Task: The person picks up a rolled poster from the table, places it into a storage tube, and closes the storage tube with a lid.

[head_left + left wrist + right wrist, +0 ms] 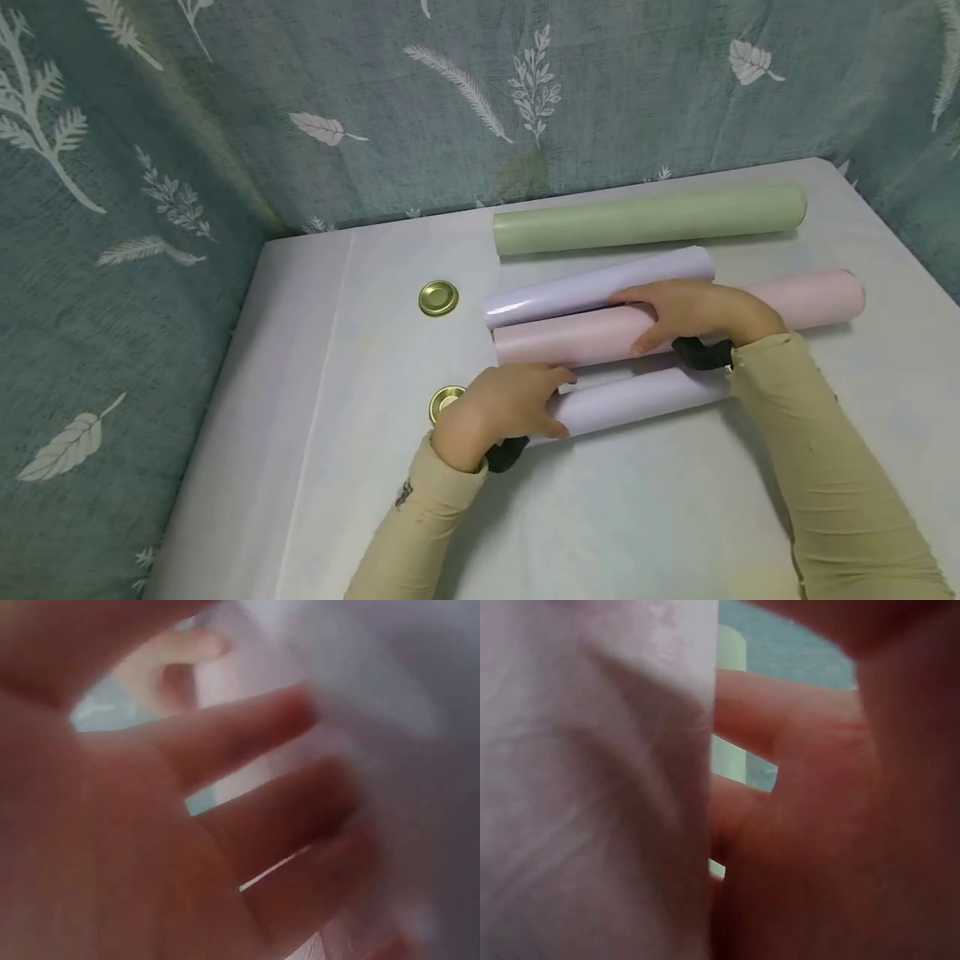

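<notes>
Fingers curl, right hand (693, 308) round pink roll (570, 337), left hand (506, 407) round nearer lavender roll (633, 405): likely light, dentable; support mid-length, beneath fingers.

The pink cylindrical roll (570, 337) is flanked by lavender cylindrical rolls (596, 289) (637, 404). Beyond it, a pale green cylindrical roll (648, 218) and teal fabric (420, 158) patterned with white leaves (318, 127) are seen; left of it, round gold metallic discs (438, 297) (444, 398).
</notes>
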A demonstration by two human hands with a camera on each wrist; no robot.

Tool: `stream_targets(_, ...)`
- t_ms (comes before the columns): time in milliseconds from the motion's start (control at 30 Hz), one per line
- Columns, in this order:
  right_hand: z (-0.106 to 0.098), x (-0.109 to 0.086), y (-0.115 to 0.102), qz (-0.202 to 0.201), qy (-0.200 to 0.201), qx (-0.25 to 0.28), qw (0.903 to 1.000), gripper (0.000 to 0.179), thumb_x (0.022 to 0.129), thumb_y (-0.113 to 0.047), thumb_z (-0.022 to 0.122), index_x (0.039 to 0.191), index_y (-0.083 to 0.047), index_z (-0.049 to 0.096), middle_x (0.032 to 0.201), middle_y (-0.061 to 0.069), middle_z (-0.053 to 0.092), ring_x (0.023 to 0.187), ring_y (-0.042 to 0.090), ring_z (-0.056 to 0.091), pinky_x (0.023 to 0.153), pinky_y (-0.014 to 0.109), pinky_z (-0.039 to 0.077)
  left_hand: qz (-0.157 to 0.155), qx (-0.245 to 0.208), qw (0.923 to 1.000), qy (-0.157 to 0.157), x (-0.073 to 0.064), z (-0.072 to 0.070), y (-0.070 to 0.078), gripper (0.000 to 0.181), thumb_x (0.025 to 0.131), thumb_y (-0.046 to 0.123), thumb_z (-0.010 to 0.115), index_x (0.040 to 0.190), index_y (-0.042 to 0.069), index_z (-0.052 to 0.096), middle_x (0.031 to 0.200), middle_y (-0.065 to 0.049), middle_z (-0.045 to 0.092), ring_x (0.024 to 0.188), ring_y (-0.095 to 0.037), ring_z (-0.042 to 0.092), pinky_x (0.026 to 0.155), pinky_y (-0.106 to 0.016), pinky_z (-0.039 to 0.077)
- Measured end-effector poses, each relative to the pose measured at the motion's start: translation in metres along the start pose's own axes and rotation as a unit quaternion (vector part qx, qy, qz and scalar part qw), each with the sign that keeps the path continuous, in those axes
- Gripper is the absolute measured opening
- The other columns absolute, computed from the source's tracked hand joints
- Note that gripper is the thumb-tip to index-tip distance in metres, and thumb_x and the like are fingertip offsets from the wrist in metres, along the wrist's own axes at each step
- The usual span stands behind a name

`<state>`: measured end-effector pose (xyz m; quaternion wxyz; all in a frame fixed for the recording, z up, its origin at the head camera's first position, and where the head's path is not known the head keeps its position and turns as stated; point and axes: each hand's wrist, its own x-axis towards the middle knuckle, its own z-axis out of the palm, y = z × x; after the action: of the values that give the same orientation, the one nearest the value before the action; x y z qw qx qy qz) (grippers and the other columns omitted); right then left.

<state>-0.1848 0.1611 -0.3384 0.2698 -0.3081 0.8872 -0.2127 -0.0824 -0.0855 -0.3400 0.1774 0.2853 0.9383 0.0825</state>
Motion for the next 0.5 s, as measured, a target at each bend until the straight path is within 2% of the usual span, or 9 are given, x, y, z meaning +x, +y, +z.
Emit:
stream_targets(67, 0.001, 0.000, 0.003, 0.008, 0.007, 0.000, 0.9999, 0.079, 0.070, -0.047, 0.071, 0.134, -0.012, 0.040, 0.126, 0.012, 0.048, 0.112, 0.027, 0.044, 0.093, 0.047, 0.032, -0.011, 0.042, 0.9990, 0.013, 0.005, 0.003, 0.004, 0.050, 0.069, 0.041, 0.073, 0.113, 0.024, 0.055, 0.100, 0.011, 0.055, 0.084, -0.009, 0.053, 0.064, -0.031, 0.045)
stream_targets(167, 0.000, 0.001, 0.006, 0.012, 0.019, -0.007, 0.9997, 0.079, 0.070, -0.047, 0.071, 0.134, -0.012, 0.040, 0.125, 0.012, 0.049, 0.111, 0.026, 0.044, 0.092, 0.046, 0.033, -0.020, 0.077, 0.9961, 0.039, 0.009, 0.006, 0.005, 0.046, 0.068, 0.039, 0.073, 0.108, 0.022, 0.056, 0.100, 0.009, 0.055, 0.084, -0.012, 0.055, 0.061, -0.032, 0.046)
stream_targets(367, 0.001, 0.004, 0.006, -0.011, 0.044, -0.012, 0.9989, 0.078, 0.072, -0.048, 0.068, 0.133, -0.008, 0.041, 0.125, 0.015, 0.048, 0.113, 0.029, 0.044, 0.092, 0.048, 0.033, -0.039, 0.079, 0.9938, 0.068, 0.011, 0.008, -0.001, 0.047, 0.070, 0.039, 0.073, 0.109, 0.021, 0.056, 0.101, 0.007, 0.058, 0.087, -0.014, 0.057, 0.064, -0.034, 0.047)
stream_targets(500, 0.004, 0.004, 0.005, -0.016, 0.056, -0.022, 0.9981, 0.076, 0.073, -0.047, 0.068, 0.132, -0.008, 0.042, 0.124, 0.013, 0.050, 0.111, 0.028, 0.046, 0.091, 0.047, 0.034, -0.047, 0.072, 0.9937, 0.072, 0.008, 0.010, -0.005, 0.048, 0.071, 0.040, 0.072, 0.111, 0.020, 0.055, 0.102, 0.005, 0.059, 0.087, -0.016, 0.057, 0.062, -0.035, 0.047)
